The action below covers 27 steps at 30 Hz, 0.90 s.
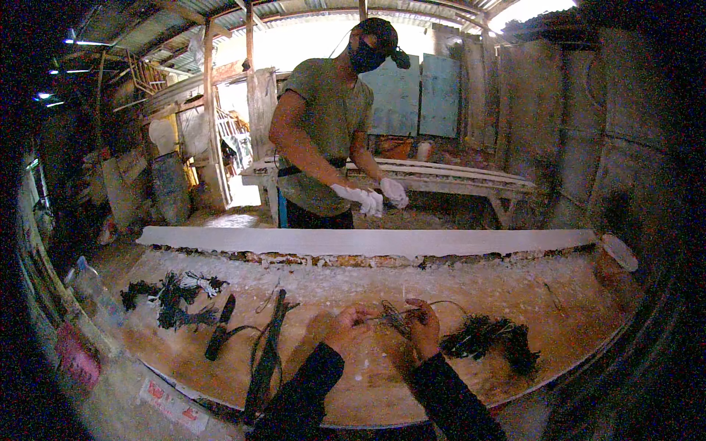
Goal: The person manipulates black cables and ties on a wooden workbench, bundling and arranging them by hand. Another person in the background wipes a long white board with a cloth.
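Observation:
My left hand (340,328) and my right hand (425,327) meet over the brown work table (353,389), both pinching a thin bundle of dark wire strands (393,317) held between them. A loop of wire arcs from my right hand toward the right. Beside my right hand lies a black tangled pile of wire fibres (489,339). Dark sleeves cover both forearms.
A long white moulded strip (368,241) lies across the table's far side over crumbly white debris. Left lie dark tied bundles (173,298), a black-handled knife (220,327) and dark straps (268,353). Across the table a person in white gloves (371,197) works.

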Each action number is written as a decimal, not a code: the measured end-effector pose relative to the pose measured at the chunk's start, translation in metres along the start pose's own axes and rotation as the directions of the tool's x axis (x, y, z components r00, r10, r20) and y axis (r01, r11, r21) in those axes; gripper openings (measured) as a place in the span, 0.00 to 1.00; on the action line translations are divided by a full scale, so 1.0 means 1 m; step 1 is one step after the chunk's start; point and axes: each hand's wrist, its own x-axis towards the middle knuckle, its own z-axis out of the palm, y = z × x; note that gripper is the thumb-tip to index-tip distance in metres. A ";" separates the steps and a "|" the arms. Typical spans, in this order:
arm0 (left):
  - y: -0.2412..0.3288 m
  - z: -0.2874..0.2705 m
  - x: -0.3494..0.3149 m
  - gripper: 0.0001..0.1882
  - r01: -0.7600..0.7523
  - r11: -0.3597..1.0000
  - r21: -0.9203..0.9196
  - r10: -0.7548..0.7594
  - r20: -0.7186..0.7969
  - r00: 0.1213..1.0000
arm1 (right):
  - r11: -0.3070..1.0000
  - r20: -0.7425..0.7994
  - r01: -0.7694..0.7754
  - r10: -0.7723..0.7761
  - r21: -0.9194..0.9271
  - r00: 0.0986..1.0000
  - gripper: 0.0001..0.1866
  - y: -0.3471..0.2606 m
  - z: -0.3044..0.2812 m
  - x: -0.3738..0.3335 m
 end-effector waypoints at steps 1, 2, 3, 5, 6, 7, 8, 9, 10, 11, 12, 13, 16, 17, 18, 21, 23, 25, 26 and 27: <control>-0.008 -0.003 0.002 0.15 -0.024 0.998 0.065 0.030 -0.100 0.995 | 0.998 0.014 0.043 -0.043 -0.041 0.999 0.14 0.003 0.000 0.002; -0.013 -0.006 0.003 0.12 -0.041 0.991 0.131 0.067 -0.196 0.978 | 0.993 0.029 0.087 -0.085 -0.082 0.996 0.11 0.005 0.000 0.003; -0.015 -0.009 0.003 0.11 -0.042 0.986 0.160 0.082 -0.258 0.963 | 0.991 0.059 0.079 -0.073 -0.111 0.996 0.10 0.006 -0.001 0.002; -0.013 -0.017 0.003 0.09 -0.035 0.975 0.218 0.117 -0.376 0.919 | 0.983 0.118 0.065 -0.046 -0.169 0.992 0.07 0.007 -0.003 0.000; -0.010 -0.020 0.003 0.08 -0.028 0.969 0.247 0.136 -0.432 0.892 | 0.953 0.199 0.116 -0.061 -0.280 0.978 0.07 0.007 -0.004 -0.003; -0.006 -0.023 0.003 0.07 -0.019 0.962 0.274 0.155 -0.484 0.861 | 0.907 0.280 0.174 -0.066 -0.383 0.958 0.07 0.006 -0.006 -0.005; -0.004 -0.026 0.003 0.07 -0.008 0.954 0.301 0.175 -0.534 0.827 | 0.847 0.359 0.238 -0.060 -0.475 0.932 0.07 0.006 -0.006 -0.007; -0.002 -0.027 0.002 0.07 0.014 0.948 0.319 0.171 -0.546 0.820 | 0.942 0.350 0.064 0.060 -0.331 0.935 0.07 0.007 -0.004 -0.011; -0.001 -0.029 0.002 0.07 0.037 0.941 0.337 0.168 -0.557 0.813 | 0.977 0.361 -0.121 0.178 -0.174 0.916 0.08 0.009 -0.001 -0.015; -0.002 -0.031 0.002 0.08 0.059 0.933 0.355 0.165 -0.569 0.806 | 0.952 0.391 -0.306 0.287 -0.015 0.875 0.08 0.010 0.002 -0.017; -0.003 -0.032 0.002 0.08 0.060 0.952 0.301 0.130 -0.573 0.809 | 0.973 0.476 -0.216 0.230 -0.085 0.849 0.08 0.010 0.003 -0.017; -0.005 -0.032 0.003 0.08 0.061 0.967 0.246 0.095 -0.574 0.814 | 0.982 0.560 -0.118 0.180 -0.145 0.809 0.08 0.009 0.004 -0.016; -0.011 -0.034 0.001 0.08 0.038 0.986 0.159 0.060 -0.564 0.824 | 0.989 0.688 0.006 0.099 -0.149 0.719 0.09 0.000 0.010 -0.016; -0.012 -0.034 0.000 0.08 0.016 0.983 0.184 0.092 -0.564 0.821 | 0.992 0.710 0.015 0.079 -0.125 0.700 0.10 -0.005 0.012 -0.016; -0.014 -0.034 0.000 0.07 0.051 0.975 0.215 0.075 -0.536 0.841 | 0.971 0.651 -0.238 0.191 -0.016 0.735 0.11 -0.012 0.012 -0.021; -0.017 -0.032 0.002 0.05 0.099 0.934 0.343 0.088 -0.489 0.868 | 0.747 0.575 -0.614 0.394 0.254 0.717 0.12 -0.023 0.010 -0.031; -0.021 -0.028 0.003 0.04 0.110 0.941 0.319 0.065 -0.491 0.868 | 0.794 0.588 -0.544 0.312 0.270 0.747 0.11 -0.019 0.007 -0.026; -0.022 -0.026 0.003 0.03 0.100 0.975 0.198 -0.005 -0.433 0.901 | 0.889 0.587 -0.439 0.289 0.128 0.756 0.09 -0.007 0.002 -0.019; -0.022 -0.025 0.003 0.03 0.099 0.986 0.135 -0.037 -0.400 0.916 | 0.924 0.588 -0.379 0.277 0.055 0.760 0.08 0.001 -0.001 -0.016; -0.021 -0.023 0.002 0.03 0.068 0.990 0.120 -0.018 -0.376 0.926 | 0.940 0.565 -0.340 0.268 0.024 0.780 0.07 0.009 -0.005 -0.013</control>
